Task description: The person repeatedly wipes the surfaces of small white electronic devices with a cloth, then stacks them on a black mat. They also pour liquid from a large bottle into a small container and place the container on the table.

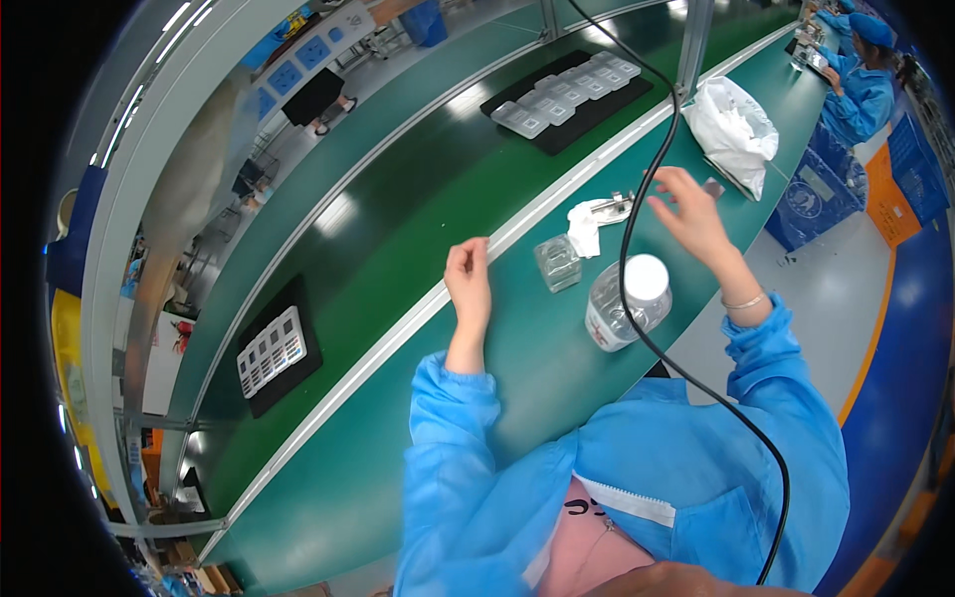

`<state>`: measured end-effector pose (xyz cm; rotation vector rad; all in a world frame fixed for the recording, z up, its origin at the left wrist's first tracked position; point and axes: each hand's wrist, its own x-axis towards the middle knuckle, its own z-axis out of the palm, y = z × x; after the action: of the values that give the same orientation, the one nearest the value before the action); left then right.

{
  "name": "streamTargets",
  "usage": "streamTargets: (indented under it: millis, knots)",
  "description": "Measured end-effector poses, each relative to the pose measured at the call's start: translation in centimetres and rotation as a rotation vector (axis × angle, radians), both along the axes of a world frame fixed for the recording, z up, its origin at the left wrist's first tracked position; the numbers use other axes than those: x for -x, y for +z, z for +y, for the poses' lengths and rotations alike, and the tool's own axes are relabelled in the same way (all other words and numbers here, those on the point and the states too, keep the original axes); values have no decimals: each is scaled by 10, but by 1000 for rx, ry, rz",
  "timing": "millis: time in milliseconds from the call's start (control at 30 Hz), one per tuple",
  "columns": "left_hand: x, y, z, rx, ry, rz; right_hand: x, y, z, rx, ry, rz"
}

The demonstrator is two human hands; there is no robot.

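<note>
My left hand (468, 286) hovers near the white rail at the belt's edge, thumb and fingers drawn together; anything between them is hidden. To the right, my right hand (693, 221) is raised over the green bench with thumb and fingers apart, beside a small metal fixture (613, 208). A black cable (637, 209) crosses the view just in front of its fingertips. White tissue (584, 231) lies against the fixture. Between my hands stand a small square clear container (558, 264) and a clear plastic jar (617, 308) with a white lid.
Beyond the rail runs a green conveyor belt (398, 229). It carries black mats with clear plastic trays (567, 95) and a tray of small dark parts (272, 351). A white plastic bag (733, 129) sits farther along the bench. At far right a co-worker in blue (860, 95) works.
</note>
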<state>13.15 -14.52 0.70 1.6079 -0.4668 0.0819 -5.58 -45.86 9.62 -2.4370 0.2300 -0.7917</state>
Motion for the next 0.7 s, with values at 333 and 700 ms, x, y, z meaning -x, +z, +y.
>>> streamTargets:
  millis: [333, 700]
  knots:
    - [177, 22, -24, -175, -550, -311, 58, 104, 63, -8, 622, 25]
    - [184, 35, -31, -110, -313, -280, 45, 96, 94, 320, 384, -166]
